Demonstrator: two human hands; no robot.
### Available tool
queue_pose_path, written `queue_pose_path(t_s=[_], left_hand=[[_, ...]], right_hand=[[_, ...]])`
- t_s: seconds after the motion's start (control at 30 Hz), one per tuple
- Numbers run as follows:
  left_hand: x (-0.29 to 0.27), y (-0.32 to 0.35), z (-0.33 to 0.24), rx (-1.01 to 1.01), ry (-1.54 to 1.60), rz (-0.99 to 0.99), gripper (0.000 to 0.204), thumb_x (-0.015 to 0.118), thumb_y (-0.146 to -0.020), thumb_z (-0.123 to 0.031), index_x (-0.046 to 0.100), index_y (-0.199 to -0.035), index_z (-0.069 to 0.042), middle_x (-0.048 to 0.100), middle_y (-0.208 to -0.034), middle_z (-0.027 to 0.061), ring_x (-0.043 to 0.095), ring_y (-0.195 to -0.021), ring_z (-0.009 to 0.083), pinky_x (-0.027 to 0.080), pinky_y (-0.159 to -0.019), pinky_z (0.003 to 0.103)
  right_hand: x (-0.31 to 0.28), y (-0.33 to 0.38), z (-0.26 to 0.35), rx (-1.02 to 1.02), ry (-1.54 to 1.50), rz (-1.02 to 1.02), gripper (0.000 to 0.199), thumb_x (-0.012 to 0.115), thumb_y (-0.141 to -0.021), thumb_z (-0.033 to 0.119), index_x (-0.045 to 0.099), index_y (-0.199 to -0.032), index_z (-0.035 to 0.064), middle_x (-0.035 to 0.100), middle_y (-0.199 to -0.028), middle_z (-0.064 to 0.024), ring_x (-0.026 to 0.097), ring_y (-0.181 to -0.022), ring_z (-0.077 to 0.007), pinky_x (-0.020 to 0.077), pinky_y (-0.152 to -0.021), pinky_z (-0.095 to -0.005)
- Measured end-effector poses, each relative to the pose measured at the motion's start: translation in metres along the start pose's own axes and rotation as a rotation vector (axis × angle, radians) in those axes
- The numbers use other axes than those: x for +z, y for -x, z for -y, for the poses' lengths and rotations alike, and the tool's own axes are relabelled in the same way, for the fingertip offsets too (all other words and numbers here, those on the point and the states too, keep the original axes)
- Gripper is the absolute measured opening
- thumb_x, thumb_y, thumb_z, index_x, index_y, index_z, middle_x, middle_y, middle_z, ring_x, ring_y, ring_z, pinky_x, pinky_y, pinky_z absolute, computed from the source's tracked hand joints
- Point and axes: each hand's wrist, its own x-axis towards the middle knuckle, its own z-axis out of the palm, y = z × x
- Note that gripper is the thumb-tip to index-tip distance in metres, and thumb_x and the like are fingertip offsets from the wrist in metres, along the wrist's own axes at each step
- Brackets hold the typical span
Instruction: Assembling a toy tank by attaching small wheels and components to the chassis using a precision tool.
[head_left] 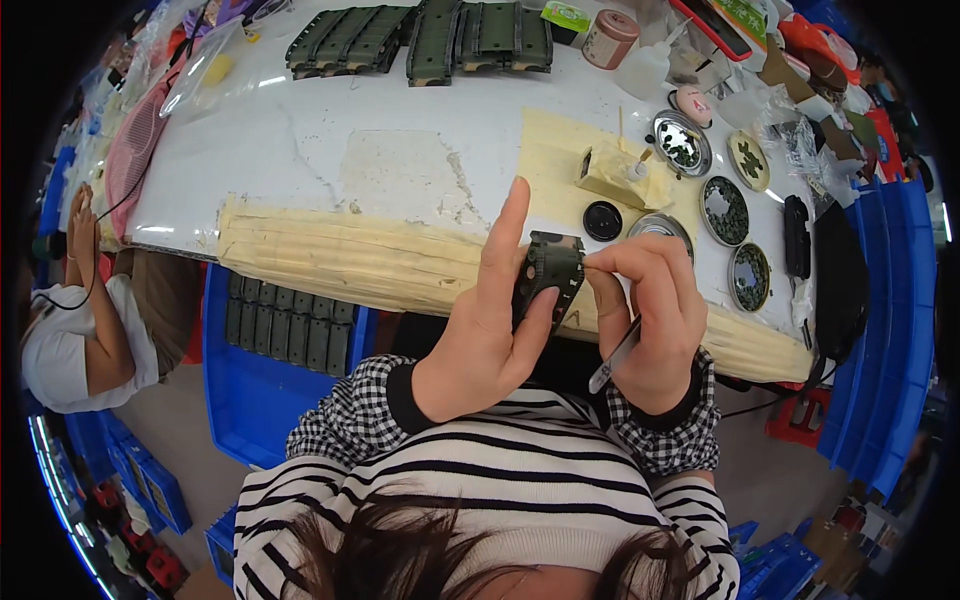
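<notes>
Small green-labelled box (pixel 566 17) and tan round labelled tub (pixel 610 38) at the table's far edge.

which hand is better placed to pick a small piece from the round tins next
Right, probably. The right hand is on the side nearest the round tins and carries tweezers, pinching only the edge of the dark green part; the left hand grips that part.

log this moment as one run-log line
left hand: holds dark green part | right hand: fingers pinch part's top edge, tweezers tucked in palm | behind: round dishes of small pieces
</notes>
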Motion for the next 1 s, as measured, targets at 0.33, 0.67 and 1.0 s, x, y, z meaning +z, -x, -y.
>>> queue_pose_path(t_s=[0.33,0.67,1.0], left_hand=[[-0.003,0.002,-0.001,0.092,-0.237,0.036,0.086,0.059,-0.081,0.008,0.005,-0.148,0.011,0.061,-0.112,0.0276,0.065,-0.086,0.0382,0.052,-0.077,0.038],[-0.005,0.001,-0.01,0.09,-0.353,0.087,0.092,0.058,-0.082,0.011,-0.005,-0.15,0.004,0.062,-0.117,0.0237,0.066,-0.091,0.0328,0.05,-0.081,0.03],[-0.005,-0.003,-0.012,0.129,-0.388,0.069,0.093,0.059,-0.075,0.013,0.001,-0.148,0.01,0.059,-0.122,0.0272,0.066,-0.096,0.0363,0.053,-0.081,0.034]], right_hand=[[0.015,-0.002,-0.005,-0.15,0.109,-0.04,0.031,0.07,-0.065,-0.004,0.063,-0.094,0.002,0.058,-0.085,-0.0094,0.06,-0.063,-0.0224,0.0471,-0.052,-0.0309],[0.007,-0.001,-0.007,-0.218,0.171,0.042,0.033,0.068,-0.064,-0.002,0.065,-0.096,-0.0002,0.059,-0.087,-0.0096,0.058,-0.061,-0.0204,0.0469,-0.052,-0.0291],[0.001,-0.006,0.001,-0.234,0.251,0.09,0.027,0.069,-0.071,-0.002,0.065,-0.098,-0.0017,0.059,-0.086,-0.0103,0.058,-0.061,-0.0217,0.0467,-0.052,-0.0298]])
